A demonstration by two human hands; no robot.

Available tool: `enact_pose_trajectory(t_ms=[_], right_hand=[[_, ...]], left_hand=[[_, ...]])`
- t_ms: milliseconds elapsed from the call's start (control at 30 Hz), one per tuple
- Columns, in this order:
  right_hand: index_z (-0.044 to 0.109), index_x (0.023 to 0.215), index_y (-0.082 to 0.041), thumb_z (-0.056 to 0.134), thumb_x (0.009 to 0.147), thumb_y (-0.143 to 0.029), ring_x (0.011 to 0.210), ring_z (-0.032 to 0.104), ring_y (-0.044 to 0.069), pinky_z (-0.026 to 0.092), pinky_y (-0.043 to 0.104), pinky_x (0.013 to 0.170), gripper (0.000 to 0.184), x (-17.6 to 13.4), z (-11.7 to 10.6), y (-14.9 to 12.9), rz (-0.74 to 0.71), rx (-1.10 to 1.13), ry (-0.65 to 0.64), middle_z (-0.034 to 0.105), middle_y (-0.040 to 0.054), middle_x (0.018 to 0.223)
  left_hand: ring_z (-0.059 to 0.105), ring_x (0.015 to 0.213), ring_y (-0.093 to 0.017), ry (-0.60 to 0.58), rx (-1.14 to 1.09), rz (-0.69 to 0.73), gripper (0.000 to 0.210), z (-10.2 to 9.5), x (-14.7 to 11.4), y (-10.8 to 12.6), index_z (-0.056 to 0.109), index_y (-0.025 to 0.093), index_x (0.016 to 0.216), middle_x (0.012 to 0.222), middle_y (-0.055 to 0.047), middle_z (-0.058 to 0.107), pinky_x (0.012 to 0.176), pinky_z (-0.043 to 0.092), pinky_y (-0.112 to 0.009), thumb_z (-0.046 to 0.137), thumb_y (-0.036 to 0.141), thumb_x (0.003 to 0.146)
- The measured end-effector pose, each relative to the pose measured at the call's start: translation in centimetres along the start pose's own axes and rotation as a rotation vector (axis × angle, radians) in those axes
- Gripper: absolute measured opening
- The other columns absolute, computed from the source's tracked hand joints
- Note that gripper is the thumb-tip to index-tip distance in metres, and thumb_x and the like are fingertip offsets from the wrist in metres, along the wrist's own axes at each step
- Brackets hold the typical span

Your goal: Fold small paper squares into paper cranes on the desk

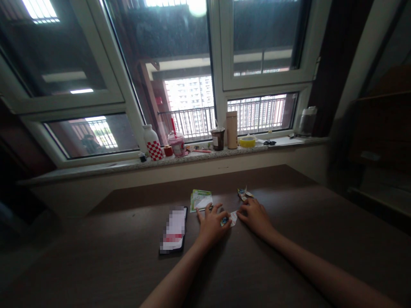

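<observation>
My left hand (pixel 212 223) rests low over the table, its thumb and index finger closed around a small white piece of paper (pixel 233 219) with a colourful printed part. The other fingers of that hand are spread towards some green-and-white cards (pixel 201 197). From the other side, my right hand (pixel 257 217) has its fingertips pinched at the paper's right edge. Just beyond the right hand lies a crumpled colourful wrapper (pixel 241 194). What exactly is printed on the paper is too small to tell.
A phone (pixel 173 231) lies left of my left hand on the dark brown table (pixel 308 256). Along the windowsill stand a checkered bottle (pixel 154 145), a pink drink cup (pixel 176 144), a dark cup (pixel 218 139), a tan flask (pixel 231 130), yellow tape (pixel 247 142) and scissors (pixel 269 143).
</observation>
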State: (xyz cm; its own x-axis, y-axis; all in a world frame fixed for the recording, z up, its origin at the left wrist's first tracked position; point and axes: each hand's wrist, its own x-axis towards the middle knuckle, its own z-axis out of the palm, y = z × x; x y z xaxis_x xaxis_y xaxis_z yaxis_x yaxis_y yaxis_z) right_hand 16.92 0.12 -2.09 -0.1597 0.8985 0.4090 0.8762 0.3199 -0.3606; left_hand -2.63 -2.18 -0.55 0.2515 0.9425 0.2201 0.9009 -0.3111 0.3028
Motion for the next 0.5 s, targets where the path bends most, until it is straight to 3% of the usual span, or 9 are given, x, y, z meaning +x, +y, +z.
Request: enact_pose_trajectory(t_ms=[500], right_hand=[[0.071, 0.092, -0.024, 0.072, 0.077, -0.043, 0.119, 0.049, 0.030, 0.041, 0.046, 0.096, 0.024, -0.45, -0.52, -0.49, 0.071, 0.022, -0.083, 0.060, 0.0099, 0.118]], left_hand=[[0.026, 0.144, -0.036, -0.044, 0.035, -0.039, 0.024, -0.32, 0.01, 0.35, 0.069, 0.042, 0.107, 0.150, 0.005, 0.048, 0.110, -0.002, -0.077, 0.061, 0.050, 0.087]])
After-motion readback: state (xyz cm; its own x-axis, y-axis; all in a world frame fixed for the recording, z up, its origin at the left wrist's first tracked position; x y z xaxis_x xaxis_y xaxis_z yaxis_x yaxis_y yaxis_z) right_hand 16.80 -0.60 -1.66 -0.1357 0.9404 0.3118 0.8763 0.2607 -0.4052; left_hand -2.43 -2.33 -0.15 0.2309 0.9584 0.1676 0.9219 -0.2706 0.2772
